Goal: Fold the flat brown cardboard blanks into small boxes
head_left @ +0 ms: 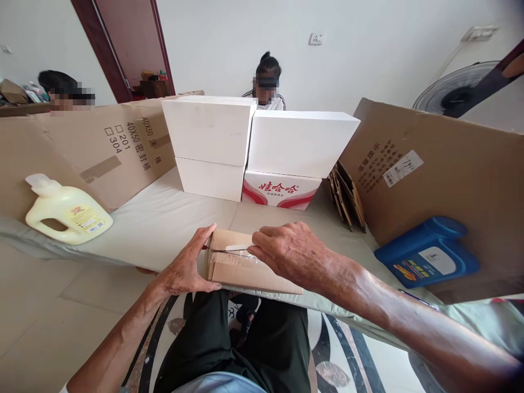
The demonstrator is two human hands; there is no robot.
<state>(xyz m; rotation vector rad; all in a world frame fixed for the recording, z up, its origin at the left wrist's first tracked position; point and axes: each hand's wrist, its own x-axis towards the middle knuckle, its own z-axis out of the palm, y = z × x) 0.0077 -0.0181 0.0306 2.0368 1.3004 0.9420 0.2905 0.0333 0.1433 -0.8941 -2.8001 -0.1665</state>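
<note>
A small brown cardboard box (241, 267) sealed with clear tape lies on the near edge of the table. My left hand (186, 267) grips its left end, fingers wrapped round the side. My right hand (286, 251) is closed on a thin blade-like tool (235, 248) whose tip rests on the taped seam on top of the box.
Stacked white boxes (213, 131) and a red-printed carton (280, 191) stand behind. A cream jug (67, 213) lies at left and a blue jug (428, 259) at right. Large cardboard sheets (429, 180) lean at both sides. Two people sit beyond. A fan (454, 93) is at far right.
</note>
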